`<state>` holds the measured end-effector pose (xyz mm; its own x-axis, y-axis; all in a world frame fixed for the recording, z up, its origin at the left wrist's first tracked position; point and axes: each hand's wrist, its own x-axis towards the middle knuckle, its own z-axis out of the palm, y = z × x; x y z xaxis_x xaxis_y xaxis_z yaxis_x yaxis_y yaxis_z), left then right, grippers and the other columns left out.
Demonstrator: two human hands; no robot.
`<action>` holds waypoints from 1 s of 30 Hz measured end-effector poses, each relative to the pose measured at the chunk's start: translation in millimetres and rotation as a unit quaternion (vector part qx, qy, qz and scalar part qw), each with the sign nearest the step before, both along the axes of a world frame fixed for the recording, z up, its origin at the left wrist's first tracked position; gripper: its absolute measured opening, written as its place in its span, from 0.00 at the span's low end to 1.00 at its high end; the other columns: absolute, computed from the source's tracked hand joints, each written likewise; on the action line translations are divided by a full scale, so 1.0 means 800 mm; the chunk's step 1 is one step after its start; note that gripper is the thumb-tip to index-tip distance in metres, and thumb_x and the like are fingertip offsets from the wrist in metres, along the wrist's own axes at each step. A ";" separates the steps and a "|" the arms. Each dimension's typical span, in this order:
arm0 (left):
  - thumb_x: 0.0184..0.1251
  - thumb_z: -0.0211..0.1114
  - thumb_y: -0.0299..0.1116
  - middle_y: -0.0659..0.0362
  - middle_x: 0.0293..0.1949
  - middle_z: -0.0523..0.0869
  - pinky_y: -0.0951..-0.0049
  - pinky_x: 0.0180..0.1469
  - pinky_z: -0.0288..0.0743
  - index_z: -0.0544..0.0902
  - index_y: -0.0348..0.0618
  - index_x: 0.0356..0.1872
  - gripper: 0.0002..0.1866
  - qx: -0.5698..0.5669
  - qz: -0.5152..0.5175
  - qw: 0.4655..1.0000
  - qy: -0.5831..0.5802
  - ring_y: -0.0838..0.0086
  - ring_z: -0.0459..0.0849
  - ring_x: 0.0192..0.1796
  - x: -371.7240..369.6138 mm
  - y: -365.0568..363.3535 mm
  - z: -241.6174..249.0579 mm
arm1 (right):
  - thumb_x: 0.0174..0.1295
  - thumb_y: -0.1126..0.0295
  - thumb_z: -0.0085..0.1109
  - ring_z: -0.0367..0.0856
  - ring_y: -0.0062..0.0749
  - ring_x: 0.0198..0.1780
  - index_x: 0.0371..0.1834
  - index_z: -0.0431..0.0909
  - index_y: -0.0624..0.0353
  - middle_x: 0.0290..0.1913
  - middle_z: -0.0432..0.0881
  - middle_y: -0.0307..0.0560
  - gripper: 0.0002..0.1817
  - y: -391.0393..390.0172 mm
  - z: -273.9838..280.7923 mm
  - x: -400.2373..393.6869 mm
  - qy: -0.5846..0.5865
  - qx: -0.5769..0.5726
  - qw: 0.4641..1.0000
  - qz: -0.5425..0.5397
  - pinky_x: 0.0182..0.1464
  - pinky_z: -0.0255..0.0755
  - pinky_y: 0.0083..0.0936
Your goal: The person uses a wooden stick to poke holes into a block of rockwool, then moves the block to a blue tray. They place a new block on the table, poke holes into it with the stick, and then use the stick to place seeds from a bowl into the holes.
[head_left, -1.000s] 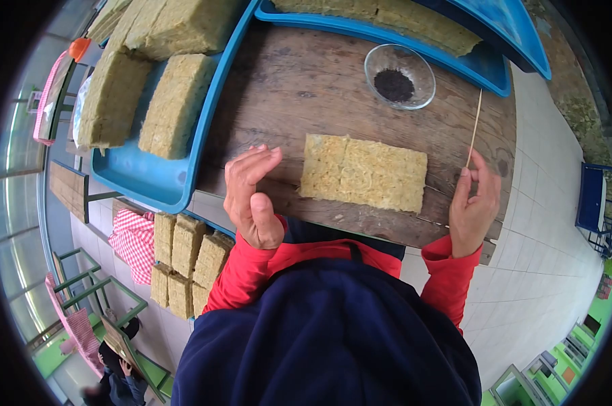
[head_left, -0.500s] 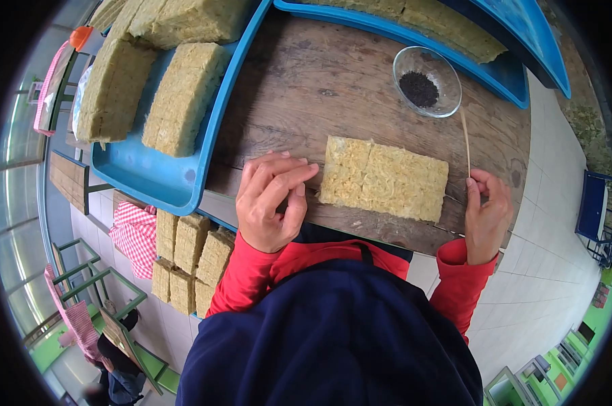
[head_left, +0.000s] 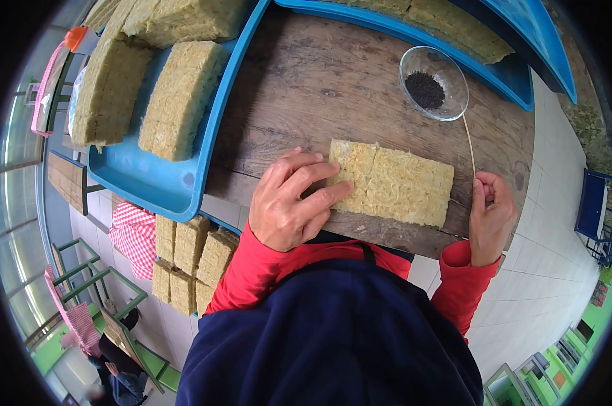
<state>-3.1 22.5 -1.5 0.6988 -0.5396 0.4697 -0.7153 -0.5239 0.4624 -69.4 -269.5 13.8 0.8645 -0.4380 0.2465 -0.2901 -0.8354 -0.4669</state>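
Observation:
A flat yellowish rockwool slab (head_left: 401, 186), scored into small squares, lies on the wooden table in front of me. My left hand (head_left: 296, 196) rests at its left end, fingers apart, with fingertips touching the slab's edge and top. To the right of the slab, my right hand (head_left: 492, 216) pinches the lower end of a thin wooden stick (head_left: 469, 145). The stick's far tip reaches the rim of a clear glass bowl (head_left: 460, 101). Inside the bowl is a small heap of tiny black seeds (head_left: 424, 90).
A blue tray (head_left: 144, 179) with thick rockwool blocks (head_left: 181, 101) stands at the left. More blue trays (head_left: 522, 91) line the table's far side. Cut rockwool blocks (head_left: 187, 243) sit lower left, beside a red checked cloth (head_left: 131, 237). Another person (head_left: 120, 379) is at the lower left.
My left hand has moved right, from beside the slab onto its left end. My right hand still holds the stick in nearly the same place.

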 end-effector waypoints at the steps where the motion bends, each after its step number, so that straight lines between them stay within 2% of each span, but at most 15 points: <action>1: 0.40 0.67 0.30 0.62 0.44 0.84 0.53 0.60 0.77 0.88 0.54 0.40 0.19 0.000 0.000 1.000 0.001 0.63 0.80 0.53 0.000 -0.001 -0.001 | 0.59 0.78 0.63 0.73 0.29 0.27 0.37 0.82 0.62 0.26 0.78 0.43 0.04 0.000 0.000 0.000 0.000 0.002 1.000 0.000 0.31 0.68 0.27; 9: 0.40 0.69 0.30 0.64 0.41 0.85 0.53 0.58 0.78 0.88 0.51 0.33 0.13 -0.028 0.009 1.000 -0.010 0.64 0.81 0.51 0.004 -0.007 -0.007 | 0.59 0.77 0.64 0.72 0.28 0.26 0.37 0.83 0.61 0.25 0.76 0.42 0.04 0.001 0.001 0.002 0.014 -0.002 1.000 -0.014 0.30 0.67 0.27; 16: 0.39 0.69 0.30 0.64 0.40 0.85 0.52 0.58 0.78 0.87 0.51 0.32 0.13 -0.035 0.012 0.999 -0.010 0.64 0.81 0.51 0.005 -0.007 -0.009 | 0.61 0.75 0.64 0.73 0.30 0.25 0.34 0.81 0.61 0.23 0.75 0.43 0.02 0.002 0.003 0.008 0.027 -0.013 0.999 -0.030 0.31 0.68 0.28; 19: 0.39 0.69 0.30 0.64 0.40 0.85 0.55 0.56 0.79 0.88 0.52 0.32 0.13 -0.030 0.010 0.999 -0.008 0.63 0.81 0.51 0.005 -0.006 -0.008 | 0.63 0.74 0.62 0.74 0.30 0.26 0.35 0.80 0.61 0.25 0.76 0.45 0.03 -0.001 0.001 0.008 0.027 -0.047 0.998 -0.019 0.31 0.68 0.29; 21: 0.38 0.67 0.29 0.64 0.40 0.85 0.61 0.51 0.80 0.88 0.51 0.32 0.13 -0.049 0.009 0.999 0.009 0.63 0.82 0.50 0.005 -0.004 -0.008 | 0.64 0.74 0.60 0.75 0.31 0.27 0.36 0.79 0.61 0.25 0.76 0.46 0.03 -0.007 0.000 0.005 0.020 -0.070 0.997 -0.010 0.32 0.69 0.29; 23: 0.38 0.66 0.27 0.62 0.39 0.86 0.64 0.49 0.80 0.89 0.50 0.32 0.14 -0.072 0.018 0.997 -0.009 0.62 0.83 0.48 0.004 -0.003 -0.009 | 0.68 0.73 0.56 0.75 0.26 0.30 0.39 0.78 0.61 0.30 0.78 0.43 0.04 -0.016 0.003 -0.003 -0.004 -0.003 0.999 -0.037 0.33 0.70 0.24; 24: 0.38 0.65 0.26 0.61 0.38 0.86 0.67 0.47 0.80 0.89 0.48 0.32 0.14 -0.094 0.026 0.995 -0.026 0.62 0.84 0.46 0.004 -0.002 -0.010 | 0.68 0.73 0.56 0.75 0.26 0.30 0.39 0.78 0.61 0.30 0.78 0.43 0.04 -0.019 0.006 -0.009 -0.005 -0.004 0.999 -0.036 0.33 0.70 0.24; 26: 0.39 0.62 0.22 0.58 0.37 0.87 0.66 0.47 0.79 0.88 0.46 0.31 0.15 -0.123 0.046 0.991 -0.031 0.60 0.84 0.45 0.002 -0.002 -0.011 | 0.72 0.73 0.51 0.75 0.20 0.34 0.43 0.78 0.62 0.34 0.78 0.41 0.06 -0.024 0.013 -0.024 -0.083 0.215 0.971 -0.065 0.35 0.70 0.19; 27: 0.39 0.59 0.19 0.56 0.36 0.88 0.65 0.47 0.78 0.88 0.44 0.30 0.15 -0.151 0.063 0.986 -0.035 0.58 0.84 0.44 0.001 -0.003 -0.011 | 0.72 0.73 0.51 0.75 0.20 0.34 0.43 0.78 0.62 0.34 0.78 0.41 0.06 -0.027 0.021 -0.032 -0.083 0.216 0.971 -0.064 0.35 0.70 0.19; 28: 0.41 0.58 0.17 0.55 0.35 0.88 0.65 0.47 0.78 0.88 0.42 0.31 0.15 -0.170 0.066 0.982 -0.041 0.58 0.85 0.43 0.001 -0.005 -0.012 | 0.73 0.73 0.49 0.75 0.19 0.36 0.46 0.77 0.63 0.36 0.78 0.41 0.08 -0.031 0.033 -0.041 -0.068 0.270 0.960 -0.034 0.37 0.70 0.17; 29: 0.41 0.58 0.17 0.55 0.35 0.88 0.65 0.47 0.78 0.88 0.42 0.31 0.15 -0.170 0.066 0.982 -0.042 0.58 0.85 0.43 0.002 -0.005 -0.013 | 0.74 0.73 0.48 0.75 0.17 0.38 0.49 0.77 0.63 0.38 0.78 0.41 0.09 -0.036 0.042 -0.051 -0.054 0.322 0.945 -0.004 0.38 0.71 0.15; 30: 0.41 0.60 0.21 0.56 0.34 0.87 0.67 0.46 0.79 0.88 0.43 0.30 0.14 -0.179 0.071 0.980 -0.050 0.59 0.85 0.42 0.002 -0.005 -0.015 | 0.73 0.74 0.47 0.76 0.20 0.39 0.56 0.74 0.67 0.39 0.78 0.43 0.13 -0.039 0.050 -0.058 -0.043 0.368 0.929 0.014 0.39 0.71 0.17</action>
